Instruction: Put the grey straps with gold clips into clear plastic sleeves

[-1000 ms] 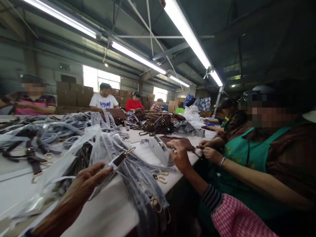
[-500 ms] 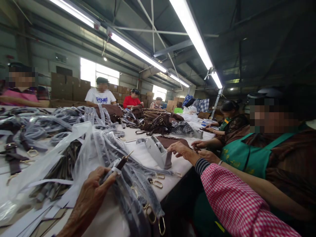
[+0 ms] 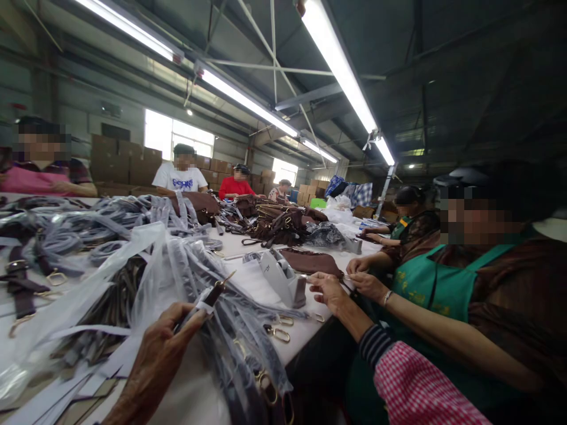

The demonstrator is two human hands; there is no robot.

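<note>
My left hand (image 3: 170,339) is closed on the end of a dark brown strap (image 3: 211,295), wrapped in plastic, with a metal tip pointing up. My right hand (image 3: 330,292) reaches over the table's right edge beside a grey tape dispenser (image 3: 283,277); its fingertips are bent near the dispenser's end, and what they hold, if anything, is too small to name. Plastic-wrapped straps (image 3: 239,330) with gold clasps (image 3: 278,334) lie between my hands and hang over the edge. A brown bag (image 3: 312,261) lies behind the dispenser.
More wrapped straps (image 3: 110,215) and clear plastic sheets (image 3: 101,265) cover the left side. Brown bags (image 3: 279,224) are heaped farther back. A co-worker in a green apron (image 3: 436,283) works close at the right, hands near mine. Other people sit around the table.
My right hand has drawn back slightly toward me and lower, its fingers still bent. My left hand keeps its hold on the strap. The co-worker's hands have shifted a little.
</note>
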